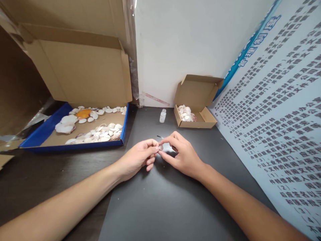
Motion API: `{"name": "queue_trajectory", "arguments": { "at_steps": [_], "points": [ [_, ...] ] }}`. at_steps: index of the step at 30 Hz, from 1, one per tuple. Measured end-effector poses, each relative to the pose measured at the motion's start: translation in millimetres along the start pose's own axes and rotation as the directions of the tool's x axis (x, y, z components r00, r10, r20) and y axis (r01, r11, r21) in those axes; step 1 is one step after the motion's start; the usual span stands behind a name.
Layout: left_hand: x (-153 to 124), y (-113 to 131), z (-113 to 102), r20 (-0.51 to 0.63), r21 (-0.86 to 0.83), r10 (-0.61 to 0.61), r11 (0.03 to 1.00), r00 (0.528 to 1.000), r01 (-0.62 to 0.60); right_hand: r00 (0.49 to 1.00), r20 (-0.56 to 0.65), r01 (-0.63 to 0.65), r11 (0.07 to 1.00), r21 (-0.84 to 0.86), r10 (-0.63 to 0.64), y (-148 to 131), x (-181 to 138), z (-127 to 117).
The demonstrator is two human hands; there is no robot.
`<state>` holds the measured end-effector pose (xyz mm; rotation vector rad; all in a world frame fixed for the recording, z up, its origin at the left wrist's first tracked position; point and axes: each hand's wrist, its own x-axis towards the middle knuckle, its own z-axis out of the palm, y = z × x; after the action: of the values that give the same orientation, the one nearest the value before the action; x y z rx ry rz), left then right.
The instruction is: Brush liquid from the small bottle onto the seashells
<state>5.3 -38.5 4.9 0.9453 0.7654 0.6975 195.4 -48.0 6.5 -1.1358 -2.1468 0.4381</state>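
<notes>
My left hand (140, 156) and my right hand (181, 154) meet over the dark table (163, 201), both pinching one small brownish shell (161, 147) between their fingertips. My right hand also seems to hold a thin dark stick, perhaps a fine brush (159, 137), whose tip pokes out above the fingers. A small clear glass bottle (163, 115) stands upright just beyond the hands. Behind it to the right sits a small open cardboard box (200, 121) with several pale shells inside.
At the left a large blue-rimmed cardboard tray (45, 132) holds several white shells and one orange shell (83, 113), its lid standing up behind. A white wall is at the back. A printed poster (276, 127) leans along the right side.
</notes>
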Motion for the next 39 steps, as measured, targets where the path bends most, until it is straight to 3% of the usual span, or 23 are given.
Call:
{"name": "queue_trajectory", "arguments": {
  "at_steps": [5, 10, 14, 19, 30, 34, 39],
  "points": [
    [0, 0, -3, -0.07, 0.073, 0.072, 0.995, 0.995, -0.066, 0.996, -0.088, -0.01, 0.998, 0.057, 0.015, -2, 0, -3],
    [4, -10, -10, -0.047, 0.213, 0.191, 0.961, 0.98, -0.177, 0.998, -0.014, 0.055, 0.994, 0.097, -0.054, -2, 1, -3],
    [5, -14, -11, 0.0, 0.335, 0.241, 0.914, 0.97, -0.227, 1.0, 0.01, 0.004, 0.997, 0.074, -0.004, -1, 2, -2],
    [4, -13, -11, -0.002, 0.367, 0.239, 0.904, 0.971, -0.221, 0.996, -0.052, -0.071, 0.998, -0.002, 0.07, 0, 2, -3],
    [5, -11, -10, -0.003, 0.413, 0.223, 0.888, 0.975, -0.202, 0.995, -0.089, 0.044, 0.998, 0.051, -0.039, -1, 1, -1],
    [5, -12, -11, 0.003, 0.384, 0.23, 0.898, 0.973, -0.214, 0.998, -0.069, 0.004, 1.0, 0.026, -0.002, 2, 2, -1],
    [4, -11, -11, -0.016, 0.362, 0.217, 0.911, 0.976, -0.197, 0.99, -0.133, -0.034, 0.999, 0.038, 0.038, 1, 2, 1]
  ]
}}
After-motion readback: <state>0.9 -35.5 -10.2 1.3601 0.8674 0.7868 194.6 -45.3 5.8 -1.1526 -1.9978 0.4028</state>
